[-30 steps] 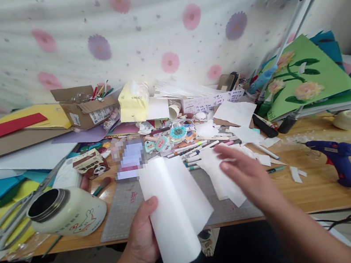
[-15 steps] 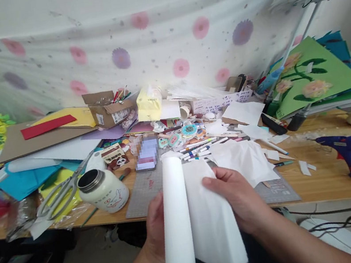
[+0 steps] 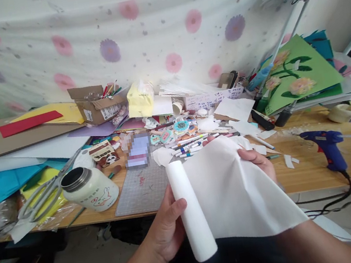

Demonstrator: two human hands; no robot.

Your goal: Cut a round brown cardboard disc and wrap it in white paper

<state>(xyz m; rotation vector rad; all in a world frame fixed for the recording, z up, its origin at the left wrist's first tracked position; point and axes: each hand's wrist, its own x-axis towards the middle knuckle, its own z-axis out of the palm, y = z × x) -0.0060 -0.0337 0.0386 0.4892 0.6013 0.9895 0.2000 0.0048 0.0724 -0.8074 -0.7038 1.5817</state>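
Observation:
My left hand [image 3: 167, 227] is wrapped round a roll of white paper [image 3: 191, 212], held in front of the desk's near edge. A loose sheet of the paper [image 3: 239, 188] is drawn out to the right of the roll. My right hand [image 3: 257, 160] pinches that sheet's upper right edge; most of the hand is hidden behind the paper. Both hands hover below a grey cutting mat [image 3: 143, 188] on the wooden desk [image 3: 306, 168].
A white jar with a dark rim [image 3: 90, 189] and scissors [image 3: 43, 194] lie at the left. Markers [image 3: 191, 144], stickers and paper scraps crowd the middle. A blue glue gun [image 3: 325, 149] with its cable and a tape roll [image 3: 346, 112] sit at the right. Coloured card lies at both ends.
My right hand came off the desk, took the paper's free edge and pulled it out to the right, unrolling a wide sheet. The left hand kept hold of the roll.

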